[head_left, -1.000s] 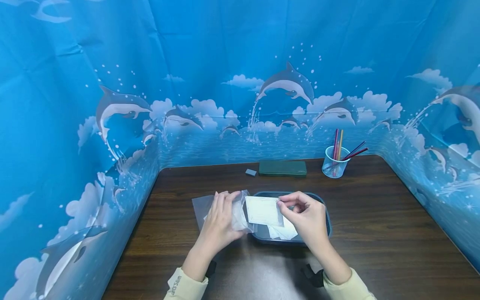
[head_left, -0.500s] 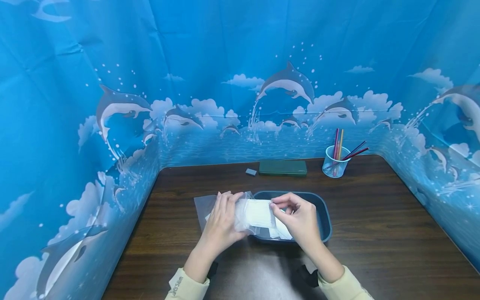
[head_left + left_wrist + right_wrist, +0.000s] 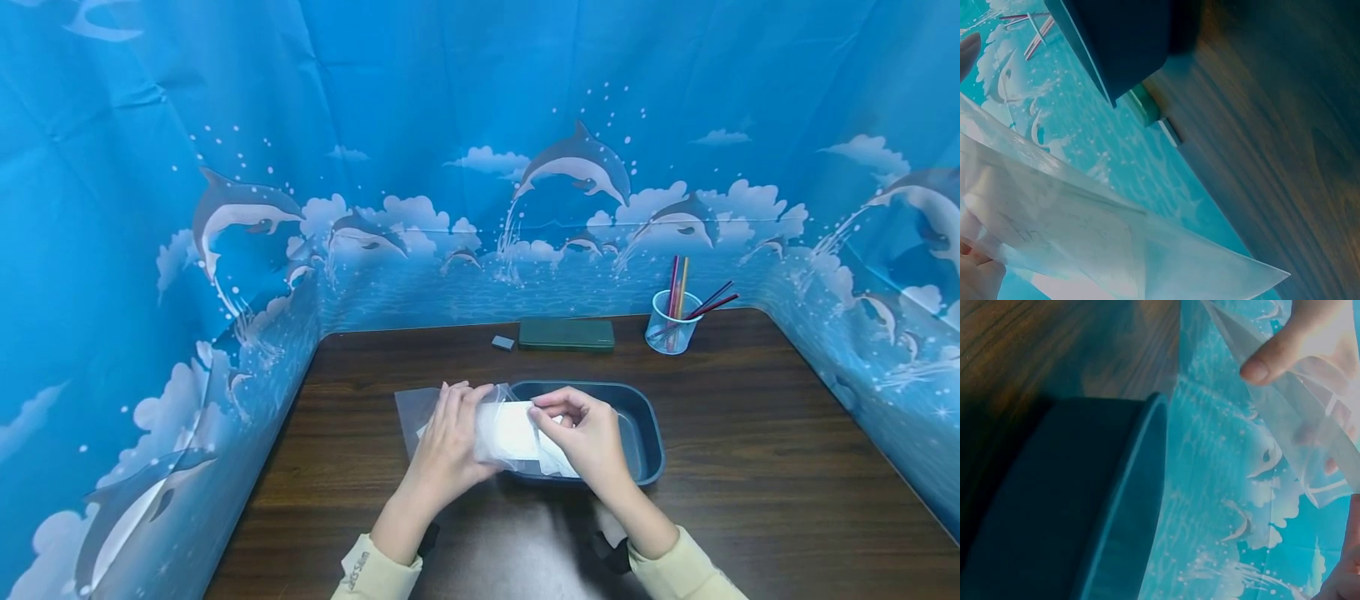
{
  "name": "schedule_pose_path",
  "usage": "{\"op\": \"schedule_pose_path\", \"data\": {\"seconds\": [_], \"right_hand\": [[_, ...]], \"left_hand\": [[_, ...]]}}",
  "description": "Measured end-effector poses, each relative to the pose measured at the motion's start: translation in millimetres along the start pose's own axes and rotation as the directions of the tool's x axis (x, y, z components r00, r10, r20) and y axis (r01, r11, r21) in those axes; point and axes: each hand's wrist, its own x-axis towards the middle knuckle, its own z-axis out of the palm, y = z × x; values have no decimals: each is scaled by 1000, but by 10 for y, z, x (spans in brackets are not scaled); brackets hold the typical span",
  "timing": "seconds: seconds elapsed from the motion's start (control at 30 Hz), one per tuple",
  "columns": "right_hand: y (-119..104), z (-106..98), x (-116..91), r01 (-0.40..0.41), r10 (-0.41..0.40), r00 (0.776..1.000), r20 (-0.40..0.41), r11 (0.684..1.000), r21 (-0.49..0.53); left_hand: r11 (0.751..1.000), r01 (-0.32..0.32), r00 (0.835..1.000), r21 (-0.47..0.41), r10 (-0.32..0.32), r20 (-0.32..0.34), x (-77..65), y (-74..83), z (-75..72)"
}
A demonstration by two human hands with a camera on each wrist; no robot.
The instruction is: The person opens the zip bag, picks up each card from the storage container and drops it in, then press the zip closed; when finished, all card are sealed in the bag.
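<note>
Head: left hand holds bag, right hand apparently pinches packet.

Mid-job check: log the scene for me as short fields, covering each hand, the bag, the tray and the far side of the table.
Left hand: grips the clear bag
Right hand: thumb and finger pinch the edge of a white packet
White packet: at least partly inside the bag
Tray: dark blue, below the hands, with more white pieces in it
Far side of table: grey block, green case, light-blue cup holding thin sticks
</note>
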Motion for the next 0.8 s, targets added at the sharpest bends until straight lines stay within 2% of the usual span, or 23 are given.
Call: {"op": "schedule_pose_path", "data": {"seconds": [0.2,0.47,0.8], "right_hand": [[301,118,30,-13,13,1000,17,1000,0],[366,201,0,10,-8,998,62,999,-38],[427,242,-30,109,-79,979,189,982,-156]], "left_hand": [[1000,-20,1000,-5,20,-4,-3,38,35],[997,-77,997,-7,76,-30,-10,63,78],[998,-56,998,-21,57,14,-19,76,97]]}}
